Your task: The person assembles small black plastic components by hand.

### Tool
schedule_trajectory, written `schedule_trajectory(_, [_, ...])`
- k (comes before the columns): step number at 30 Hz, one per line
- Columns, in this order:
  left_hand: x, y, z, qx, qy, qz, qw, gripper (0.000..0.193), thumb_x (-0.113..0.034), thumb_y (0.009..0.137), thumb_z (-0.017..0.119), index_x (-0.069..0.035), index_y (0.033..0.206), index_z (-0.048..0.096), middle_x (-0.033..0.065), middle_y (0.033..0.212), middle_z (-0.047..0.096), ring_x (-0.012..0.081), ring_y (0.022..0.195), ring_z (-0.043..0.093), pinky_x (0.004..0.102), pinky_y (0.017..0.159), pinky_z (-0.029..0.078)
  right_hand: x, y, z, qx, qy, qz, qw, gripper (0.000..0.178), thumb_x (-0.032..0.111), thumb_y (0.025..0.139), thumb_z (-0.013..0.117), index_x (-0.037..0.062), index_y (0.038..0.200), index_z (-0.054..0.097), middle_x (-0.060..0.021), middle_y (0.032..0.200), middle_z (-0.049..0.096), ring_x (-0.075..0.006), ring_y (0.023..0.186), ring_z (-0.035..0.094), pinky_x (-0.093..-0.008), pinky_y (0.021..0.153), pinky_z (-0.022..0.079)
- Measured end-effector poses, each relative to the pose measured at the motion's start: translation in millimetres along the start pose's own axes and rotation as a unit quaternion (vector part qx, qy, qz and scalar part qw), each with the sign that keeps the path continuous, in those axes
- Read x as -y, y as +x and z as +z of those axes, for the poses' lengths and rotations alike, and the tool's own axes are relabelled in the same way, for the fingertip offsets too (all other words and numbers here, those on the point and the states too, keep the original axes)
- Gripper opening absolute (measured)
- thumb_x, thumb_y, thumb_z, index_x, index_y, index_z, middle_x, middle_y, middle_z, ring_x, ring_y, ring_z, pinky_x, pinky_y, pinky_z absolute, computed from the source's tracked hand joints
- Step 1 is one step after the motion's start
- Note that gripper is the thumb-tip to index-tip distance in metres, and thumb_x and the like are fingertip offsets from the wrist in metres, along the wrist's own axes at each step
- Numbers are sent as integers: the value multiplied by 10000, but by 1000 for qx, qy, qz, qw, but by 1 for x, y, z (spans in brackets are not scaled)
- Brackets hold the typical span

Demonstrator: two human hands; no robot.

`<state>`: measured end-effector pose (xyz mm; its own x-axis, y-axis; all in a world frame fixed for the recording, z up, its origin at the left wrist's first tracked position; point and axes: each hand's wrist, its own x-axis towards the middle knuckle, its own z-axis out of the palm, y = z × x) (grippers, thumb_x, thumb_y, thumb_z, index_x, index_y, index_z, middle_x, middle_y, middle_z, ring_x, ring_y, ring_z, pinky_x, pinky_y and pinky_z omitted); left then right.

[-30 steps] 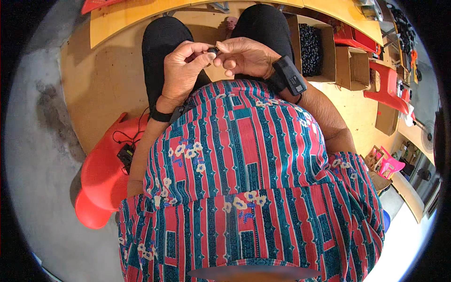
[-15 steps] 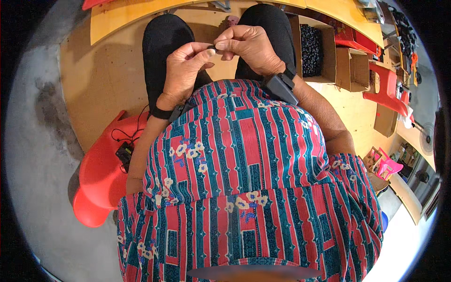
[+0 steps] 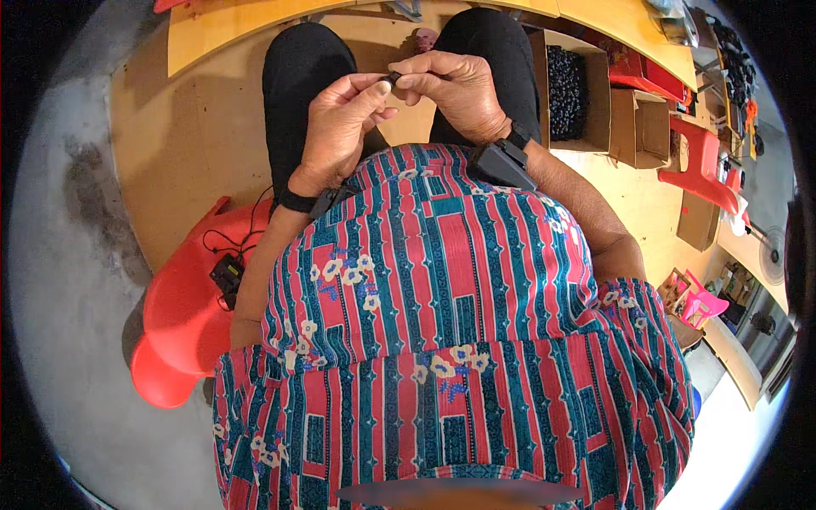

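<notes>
the left hand [image 3: 342,121] has its thumb and forefinger closed on a small black piece [image 3: 392,77]; the right hand [image 3: 463,95] pinches the same piece from the other side, thumb against forefinger, so that it sits between both sets of fingertips. the piece is up in the air between the knees, short of the near edge of the yellow desk [image 3: 255,30]. a black band [image 3: 296,202] circles the left wrist, and a black box-shaped device [image 3: 503,163] is strapped at the right one. both legs are in black trousers [image 3: 308,72]. beside the right knee, toward the desk's right corner, stands a carton [image 3: 597,102] holding many small black parts [image 3: 566,93], with a smaller carton [image 3: 652,127] just right of it. at the person's left, a black device [image 3: 228,274] with a thin cable [image 3: 240,247] lies near the right edge of a red seat [image 3: 187,302].
</notes>
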<state>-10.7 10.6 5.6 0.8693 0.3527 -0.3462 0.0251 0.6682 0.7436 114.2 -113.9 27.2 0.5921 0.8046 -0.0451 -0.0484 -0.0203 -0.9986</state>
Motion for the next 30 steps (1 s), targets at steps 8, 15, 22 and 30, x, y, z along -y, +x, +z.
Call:
schedule_trajectory(8, [3, -2, 2, 16, -43, -43, 998, 152, -149, 893, 603, -35, 993, 592, 3, 780, 568, 92, 709, 561, 231, 733, 503, -2, -2, 1, -10, -67, -69, 995, 154, -40, 816, 624, -5, 953, 684, -85, 823, 651, -117, 687, 608, -224, 643, 515])
schedule_trajectory(15, [3, 0, 5, 9, -2, 11, 1000, 149, -108, 890, 598, -14, 1005, 596, 11, 783, 578, 96, 714, 562, 273, 744, 519, 6, -3, 4, -22, 69, 42, 996, 135, 65, 862, 609, -13, 949, 676, -76, 827, 650, -126, 712, 612, -263, 694, 525])
schedule_trajectory(22, [-1, 0, 9, -6, 39, 36, 999, 161, -72, 877, 606, 4, 1018, 593, 42, 848, 613, 118, 754, 597, 258, 727, 523, -1, 2, 3, -14, 274, 162, 948, 124, 99, 869, 618, -3, 910, 675, -66, 789, 650, -127, 658, 594, -272, 663, 537])
schedule_trajectory(30, [2, 1, 5, -9, 5, 13, 1000, 172, -93, 885, 602, 7, 1024, 586, 43, 840, 616, 107, 734, 585, 252, 714, 510, 2, 3, 3, -12, 143, 103, 984, 115, 52, 857, 616, -9, 947, 656, -70, 830, 655, -129, 724, 617, -264, 704, 541])
